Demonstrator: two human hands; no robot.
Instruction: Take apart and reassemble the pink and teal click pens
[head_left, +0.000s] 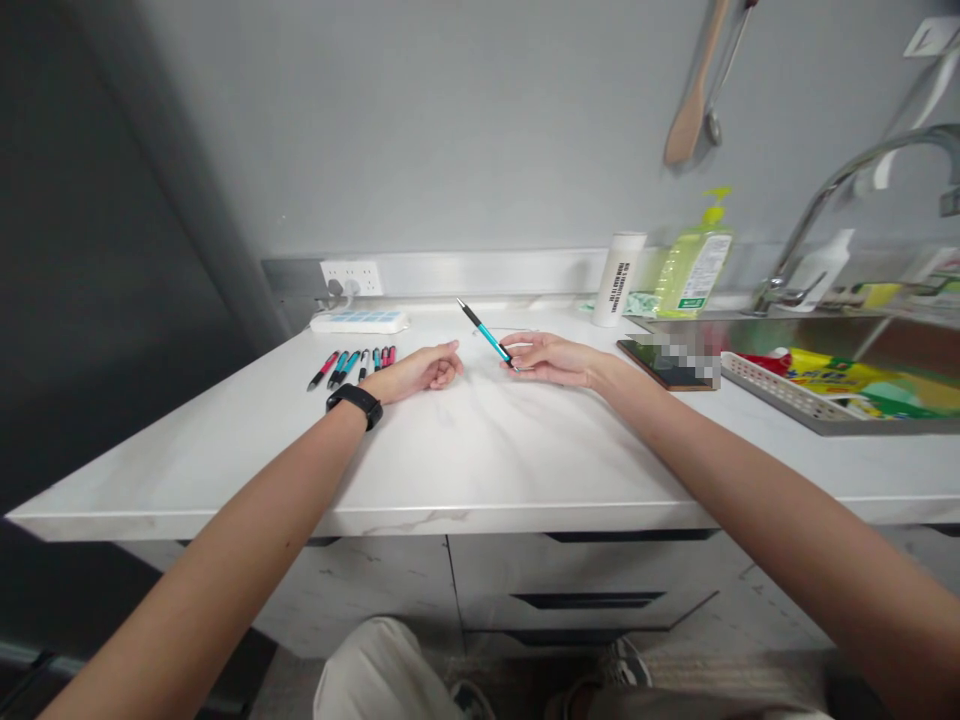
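Note:
My right hand (pixel 551 358) rests on the white countertop (pixel 465 450) and holds a teal and black pen (pixel 484 331) by its lower end, the pen slanting up and to the left. My left hand (pixel 420 370) lies on the counter with its fingers curled in and nothing visible in them; a black watch (pixel 355 402) is on that wrist. Just left of this hand, several pens (pixel 352 365) in pink, teal and white lie side by side.
A white power strip (pixel 360 321) lies by the wall socket. A dark phone (pixel 667 366) lies right of my right hand. Behind it stand a white bottle (pixel 618 278) and a green soap dispenser (pixel 694 262). A sink (pixel 840 380) with tap and tray is at right.

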